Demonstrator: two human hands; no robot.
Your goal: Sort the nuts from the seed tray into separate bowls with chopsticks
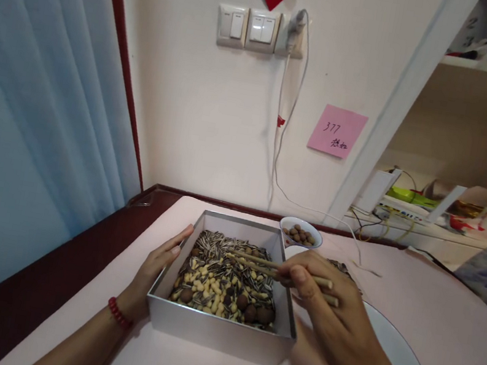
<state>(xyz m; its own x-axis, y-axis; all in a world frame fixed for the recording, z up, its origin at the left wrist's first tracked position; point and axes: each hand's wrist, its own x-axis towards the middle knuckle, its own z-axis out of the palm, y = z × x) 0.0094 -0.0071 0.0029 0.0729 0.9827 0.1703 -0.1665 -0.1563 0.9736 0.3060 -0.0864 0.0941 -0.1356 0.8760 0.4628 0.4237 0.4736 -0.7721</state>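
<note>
An open silver-grey box (218, 331) stands on the table, holding striped sunflower seeds (214, 244), shelled peanuts (211, 289) and several round brown nuts (265, 316). Along the box's left wall lies my left hand (158, 265), its fingers stretched out flat against the outside. My right hand (329, 309) grips a pair of wooden chopsticks (253, 260) over the box's right wall. Their tips reach down among the seeds near the middle; whether anything is pinched between them I cannot tell. Part of a white bowl (296, 251) shows behind my right hand.
A bowl of round brown nuts (300, 234) stands at the back. Right of my right hand lies a large blue-rimmed plate (397, 351); more seeds (341, 266) show behind that hand. A white cable (314, 208) trails onto the table. A blue curtain (48, 63) hangs at left.
</note>
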